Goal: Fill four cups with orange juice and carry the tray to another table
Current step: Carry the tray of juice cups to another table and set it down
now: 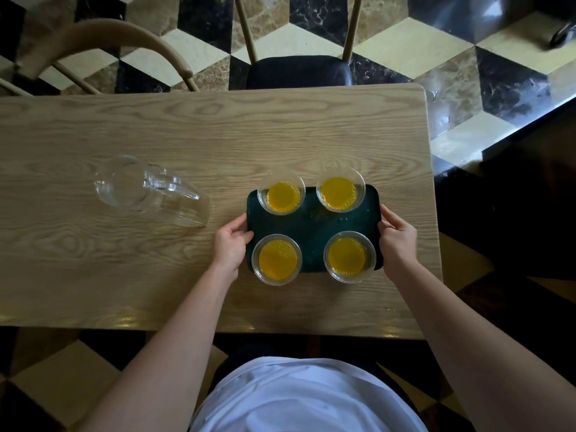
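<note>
I have both hands on the tray (314, 226) now. My left grip (232, 241) pinches its left short edge, thumb over the rim and fingers curled beneath; my right grip (397, 233) holds the opposite edge the same way, fingers wrapped over the rim. Between the two grips stand four clear cups, all carrying orange juice: the far-left cup (282, 193) and far-right cup (340, 193) sit beyond my knuckles, the near-left cup (276, 259) just inside my left thumb, and the near-right cup (349, 256) just inside my right palm. The tray lies flat on the wooden table (187, 135). Well out to the left of my left grip stands an empty glass pitcher (149, 190), so I judge the pouring is finished and the carry is what remains.

The tray looks stiff and smooth, and the cups thin, light and open-topped, so I expect them to slide or slosh at the least tilt. The load seems evenly spread, so holding at the middle of each short edge should balance it. I would raise both sides together, keep it level, and move slowly; uneven lifting risks spilling.
</note>
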Available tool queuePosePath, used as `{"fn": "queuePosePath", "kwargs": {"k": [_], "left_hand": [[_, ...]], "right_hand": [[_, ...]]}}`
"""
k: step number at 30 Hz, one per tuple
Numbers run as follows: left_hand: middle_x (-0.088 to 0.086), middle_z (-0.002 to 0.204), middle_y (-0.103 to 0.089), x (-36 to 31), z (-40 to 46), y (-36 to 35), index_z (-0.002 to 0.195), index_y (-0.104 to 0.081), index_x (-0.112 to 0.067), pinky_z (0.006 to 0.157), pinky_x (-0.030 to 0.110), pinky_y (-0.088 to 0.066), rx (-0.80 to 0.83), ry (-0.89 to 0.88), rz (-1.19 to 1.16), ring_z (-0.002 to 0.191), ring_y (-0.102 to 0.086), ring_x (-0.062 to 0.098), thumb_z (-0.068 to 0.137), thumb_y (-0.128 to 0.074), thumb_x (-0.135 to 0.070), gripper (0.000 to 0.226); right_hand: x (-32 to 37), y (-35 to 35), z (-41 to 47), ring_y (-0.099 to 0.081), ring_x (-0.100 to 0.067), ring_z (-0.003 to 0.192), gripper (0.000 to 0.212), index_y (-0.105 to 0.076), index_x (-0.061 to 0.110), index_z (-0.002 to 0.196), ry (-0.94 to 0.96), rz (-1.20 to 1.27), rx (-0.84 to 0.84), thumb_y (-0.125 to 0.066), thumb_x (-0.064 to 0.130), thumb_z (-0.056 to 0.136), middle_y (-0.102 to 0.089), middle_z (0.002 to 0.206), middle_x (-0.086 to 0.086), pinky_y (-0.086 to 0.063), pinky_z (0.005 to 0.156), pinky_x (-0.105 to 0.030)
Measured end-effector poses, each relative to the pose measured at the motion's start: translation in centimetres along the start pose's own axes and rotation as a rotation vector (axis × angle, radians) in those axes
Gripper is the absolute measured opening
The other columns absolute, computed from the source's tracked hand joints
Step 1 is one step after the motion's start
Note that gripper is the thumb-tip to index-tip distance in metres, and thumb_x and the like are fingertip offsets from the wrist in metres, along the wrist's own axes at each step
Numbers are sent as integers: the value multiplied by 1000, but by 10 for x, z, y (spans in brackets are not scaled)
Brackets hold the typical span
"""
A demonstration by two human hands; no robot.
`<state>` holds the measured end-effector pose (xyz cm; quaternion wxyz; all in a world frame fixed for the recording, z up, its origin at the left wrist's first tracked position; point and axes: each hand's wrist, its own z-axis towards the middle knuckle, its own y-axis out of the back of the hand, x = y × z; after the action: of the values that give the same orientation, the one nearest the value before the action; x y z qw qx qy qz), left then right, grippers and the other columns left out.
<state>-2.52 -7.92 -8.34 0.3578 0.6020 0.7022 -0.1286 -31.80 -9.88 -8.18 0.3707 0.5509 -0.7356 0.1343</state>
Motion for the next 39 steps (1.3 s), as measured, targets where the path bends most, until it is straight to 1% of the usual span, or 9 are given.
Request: {"fn": "queuePosePath", "kwargs": {"k": [3, 6, 10, 14, 17, 22, 25, 28, 39], "left_hand": [[9, 138, -62, -15, -10, -1, 141, -53, -14, 107, 52, -40, -1, -22, 10, 126, -54, 39, 93, -57, 9, 53], [9, 136, -63, -30, -20, 0, 140, -55, -17, 103, 57, -43, 9, -55, 20, 127, -53, 44, 93, -58, 7, 52], [15, 125, -69, -54, -33, 4, 139, -55, -16, 68, 33, -60, 42, -101, -30, 101, -71, 28, 93, -59, 6, 52], [11, 104, -75, -85, -54, 7, 140, -54, -12, 60, 30, -59, 115, -130, -78, 84, -75, 19, 91, -61, 8, 53], [13, 97, -77, -106, -71, 9, 140, -52, -6, 63, 34, -60, 165, -158, -115, 85, -75, 23, 90, -62, 10, 54], [15, 97, -78, -138, -99, 11, 137, -54, -5, 79, 45, -60, 223, -219, -167, 92, -75, 31, 88, -63, 10, 52], [16, 94, -78, -157, -115, 10, 137, -54, -3, 72, 41, -62, 238, -268, -194, 86, -75, 31, 86, -64, 10, 53], [17, 91, -77, -176, -131, 12, 133, -57, -2, 63, 36, -62, 269, -308, -215, 76, -76, 25, 85, -63, 10, 49], [22, 106, -74, -244, -175, 38, 127, -63, -1, 70, 35, -61, 349, -547, -253, 90, -74, 30, 83, -64, 2, 44]], "right_hand": [[14, 5, -5, -68, -23, 102, 45, -58, 20, 134, 26, -8, 24, -43, 0, 98, -64, 128, -6, -60, 82, -39], [32, 11, -12, -71, -23, 95, 45, -57, 21, 135, 70, -24, 41, -42, 0, 98, -66, 125, -7, -60, 79, -42], [62, 23, -23, -68, -12, 80, 46, -55, 16, 138, 158, -29, 65, -43, -2, 98, -65, 119, -5, -60, 61, -23], [93, 36, -33, -68, -13, 84, 44, -53, 13, 139, 210, -17, 106, -44, -2, 99, -63, 122, -5, -58, 57, -18], [115, 48, -39, -69, -25, 94, 42, -55, 15, 137, 241, -20, 111, -44, 0, 99, -65, 123, -13, -60, 64, -26], [147, 65, -51, -72, -25, 80, 41, -57, 14, 136, 270, 45, 137, -46, 2, 98, -69, 114, -15, -60, 67, -36], [167, 77, -60, -73, -25, 76, 39, -59, 12, 132, 289, 90, 168, -49, 1, 96, -72, 107, -15, -58, 59, -32], [187, 89, -71, -74, -28, 81, 37, -64, 12, 127, 316, 115, 236, -52, -1, 94, -74, 102, -14, -58, 65, -35], [265, 114, -132, -73, -27, 73, 31, -65, 1, 118, 485, 105, 374, -50, -9, 93, -72, 98, -23, -57, 56, -31]]}}
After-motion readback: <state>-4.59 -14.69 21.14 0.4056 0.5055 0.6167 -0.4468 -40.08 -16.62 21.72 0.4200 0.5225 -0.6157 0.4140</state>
